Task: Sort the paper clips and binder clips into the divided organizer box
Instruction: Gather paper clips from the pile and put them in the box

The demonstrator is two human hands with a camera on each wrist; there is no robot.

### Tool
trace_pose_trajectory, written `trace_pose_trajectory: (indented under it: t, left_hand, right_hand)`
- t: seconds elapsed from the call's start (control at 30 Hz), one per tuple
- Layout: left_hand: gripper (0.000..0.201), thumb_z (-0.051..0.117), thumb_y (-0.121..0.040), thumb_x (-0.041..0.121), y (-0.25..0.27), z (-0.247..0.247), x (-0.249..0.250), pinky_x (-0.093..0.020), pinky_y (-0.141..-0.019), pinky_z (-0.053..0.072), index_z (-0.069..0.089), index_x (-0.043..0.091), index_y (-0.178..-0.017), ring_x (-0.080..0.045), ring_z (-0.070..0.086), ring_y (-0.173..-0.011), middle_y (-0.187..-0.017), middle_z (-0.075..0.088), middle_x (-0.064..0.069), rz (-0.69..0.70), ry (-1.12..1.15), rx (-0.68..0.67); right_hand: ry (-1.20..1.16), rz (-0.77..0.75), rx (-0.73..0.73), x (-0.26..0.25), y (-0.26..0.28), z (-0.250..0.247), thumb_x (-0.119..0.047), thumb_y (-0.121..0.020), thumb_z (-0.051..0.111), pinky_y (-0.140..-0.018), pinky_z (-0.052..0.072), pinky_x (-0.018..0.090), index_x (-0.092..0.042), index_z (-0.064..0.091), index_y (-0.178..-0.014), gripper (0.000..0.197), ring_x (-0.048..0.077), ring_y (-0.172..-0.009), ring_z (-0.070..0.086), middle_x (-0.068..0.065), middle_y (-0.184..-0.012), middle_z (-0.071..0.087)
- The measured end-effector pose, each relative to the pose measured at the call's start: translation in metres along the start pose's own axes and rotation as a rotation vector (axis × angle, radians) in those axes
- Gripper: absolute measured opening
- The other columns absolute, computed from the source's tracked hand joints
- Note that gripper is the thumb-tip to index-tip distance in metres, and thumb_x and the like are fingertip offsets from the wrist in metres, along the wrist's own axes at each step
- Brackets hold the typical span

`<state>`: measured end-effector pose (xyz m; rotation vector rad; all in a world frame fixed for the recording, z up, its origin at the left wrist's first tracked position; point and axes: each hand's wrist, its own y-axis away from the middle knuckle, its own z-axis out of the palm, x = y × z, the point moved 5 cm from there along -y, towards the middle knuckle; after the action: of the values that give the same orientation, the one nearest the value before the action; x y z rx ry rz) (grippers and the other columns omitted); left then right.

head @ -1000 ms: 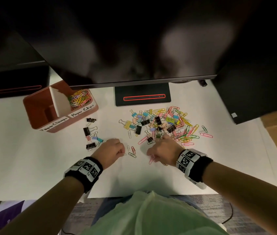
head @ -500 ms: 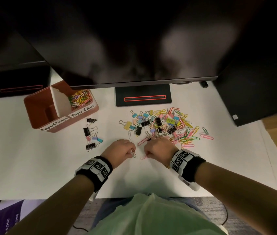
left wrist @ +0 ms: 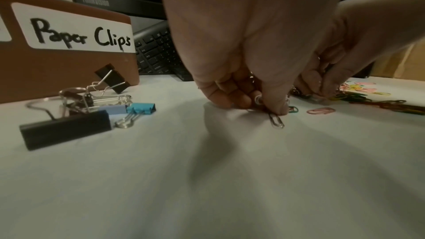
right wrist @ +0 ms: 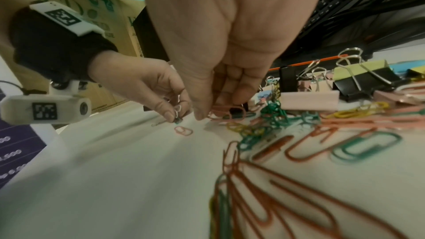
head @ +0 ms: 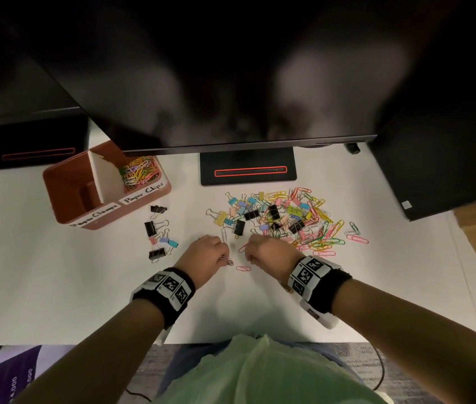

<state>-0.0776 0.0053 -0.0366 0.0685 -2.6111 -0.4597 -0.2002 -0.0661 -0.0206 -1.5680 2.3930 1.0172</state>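
The brown divided organizer box (head: 65, 196) stands at the back left; its "Paper Clips" side holds coloured paper clips (head: 139, 172), and the "Paper Clamps" side looks bare. A mixed pile of paper clips and binder clips (head: 283, 220) lies right of centre. My left hand (head: 207, 252) pinches a silver paper clip (left wrist: 276, 121) against the table, with more clips in its curled fingers. Close beside it, my right hand (head: 269, 252) pinches a pink paper clip (right wrist: 227, 114) at the pile's near edge. Another pink paper clip (head: 243, 268) lies loose between the hands.
A small group of binder clips (head: 158, 234), black and pastel, lies between the box and my left hand. Monitors overhang the back of the white desk, with a monitor base (head: 248, 170) behind the pile and a keyboard (left wrist: 156, 52) beyond the box. The desk's front edge is close to my body.
My left hand has moved right and my right hand has drawn left from the pile, so they now sit close together. The left hand now pinches clips.
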Motion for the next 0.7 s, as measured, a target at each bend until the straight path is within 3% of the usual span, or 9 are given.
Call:
trace_pose_trajectory:
  t: [0.17, 0.3, 0.4, 0.47, 0.57, 0.7]
  left_hand:
    - [0.008, 0.058, -0.087, 0.015, 0.002, -0.002, -0.006, -0.025, -0.078, 0.037, 0.061, 0.009, -0.088, -0.021, 0.049, -0.09, -0.092, 0.058, -0.006, -0.03, 0.067, 0.012]
    - [0.005, 0.058, -0.087, 0.014, 0.003, -0.007, -0.01, -0.024, -0.068, 0.033, 0.057, 0.009, -0.085, -0.017, 0.045, -0.079, -0.081, 0.053, -0.002, -0.067, 0.13, 0.005]
    - [0.011, 0.061, -0.085, 0.013, 0.003, -0.01, -0.014, -0.028, -0.071, 0.041, 0.062, 0.01, -0.096, -0.017, 0.05, -0.079, -0.085, 0.058, -0.004, -0.074, 0.182, 0.008]
    - [0.015, 0.062, -0.085, 0.012, 0.004, -0.015, -0.018, -0.024, -0.072, 0.038, 0.066, 0.011, -0.099, -0.013, 0.049, -0.078, -0.086, 0.058, -0.003, -0.089, 0.219, 0.048]
    - [0.011, 0.063, -0.085, 0.014, 0.009, -0.023, -0.022, -0.023, -0.07, 0.037, 0.068, 0.009, -0.093, -0.014, 0.049, -0.074, -0.081, 0.052, 0.0, -0.115, 0.249, 0.079]
    - [0.008, 0.068, -0.082, 0.018, 0.021, -0.026, -0.024, -0.026, -0.069, 0.044, 0.066, 0.011, -0.084, -0.015, 0.051, -0.069, -0.08, 0.05, 0.0, -0.154, 0.299, 0.1]
  right_hand:
    - [0.09, -0.009, 0.01, -0.008, -0.013, -0.009, 0.003, -0.088, 0.046, -0.082, 0.051, 0.041, -0.002, 0.06, -0.11, 0.027, 0.033, -0.097, 0.059, 0.014, -0.12, 0.051]
    - [0.159, 0.021, 0.009, -0.014, -0.018, -0.013, 0.003, -0.088, 0.043, -0.081, 0.049, 0.038, -0.001, 0.057, -0.107, 0.024, 0.032, -0.1, 0.057, 0.016, -0.112, 0.055]
    - [0.177, 0.029, 0.003, -0.015, -0.021, -0.015, 0.001, -0.087, 0.042, -0.079, 0.047, 0.036, 0.0, 0.057, -0.106, 0.024, 0.03, -0.099, 0.057, 0.017, -0.108, 0.059]
    - [0.19, 0.04, -0.014, -0.014, -0.023, -0.014, 0.001, -0.088, 0.042, -0.081, 0.048, 0.037, -0.001, 0.056, -0.111, 0.026, 0.03, -0.101, 0.057, 0.017, -0.111, 0.059]
    - [0.228, 0.066, -0.036, -0.014, -0.025, -0.011, 0.003, -0.089, 0.043, -0.085, 0.05, 0.038, -0.001, 0.055, -0.115, 0.029, 0.032, -0.104, 0.057, 0.017, -0.116, 0.057]
    - [0.214, 0.071, -0.06, -0.014, -0.022, -0.009, 0.006, -0.089, 0.043, -0.085, 0.05, 0.039, -0.002, 0.056, -0.114, 0.029, 0.033, -0.103, 0.057, 0.016, -0.119, 0.051]
